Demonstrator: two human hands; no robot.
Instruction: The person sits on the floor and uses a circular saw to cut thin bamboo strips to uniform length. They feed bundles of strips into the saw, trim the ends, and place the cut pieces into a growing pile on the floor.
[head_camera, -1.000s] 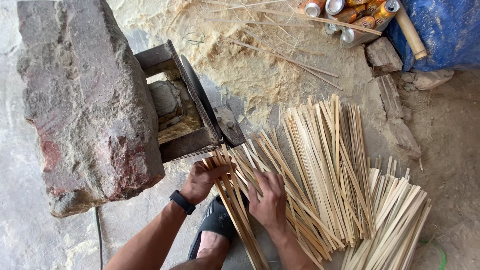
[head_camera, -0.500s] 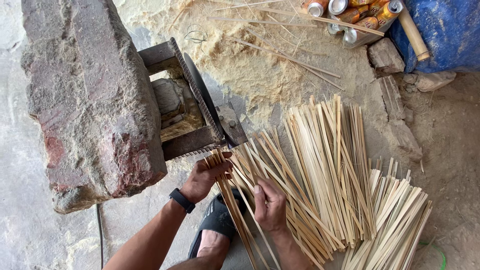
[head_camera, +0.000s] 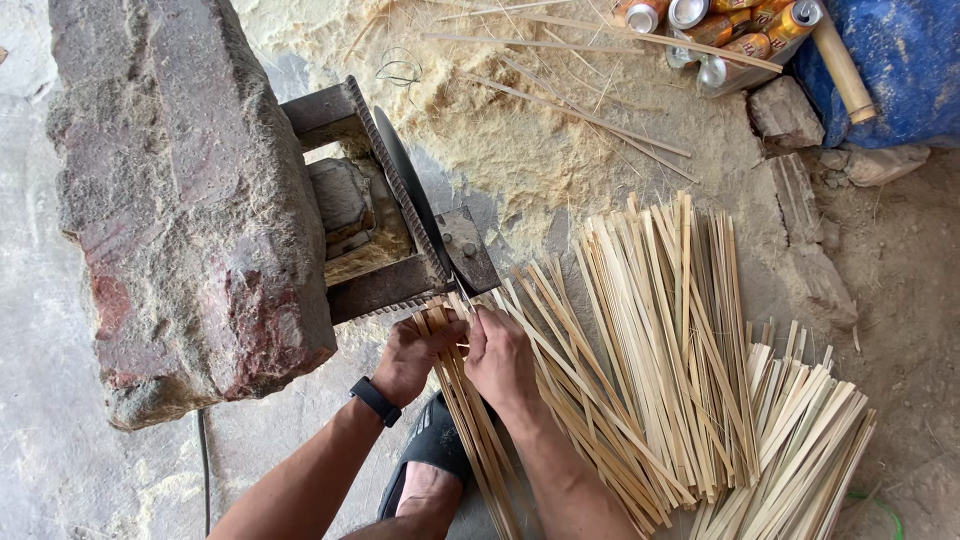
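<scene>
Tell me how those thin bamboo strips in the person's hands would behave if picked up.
The bamboo strips look long, thin and flat, so probably light and springy, bending rather than snapping. Held loosely by the left hand and right hand, they would likely slide apart.

Bare concrete floor (head_camera: 60, 470) strewn with sawdust (head_camera: 520, 130), in daylight.

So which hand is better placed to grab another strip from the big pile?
Probably the right hand: it lies next to the big pile of bamboo strips. The left hand sits farther away, holding the strips at the blade.
</scene>
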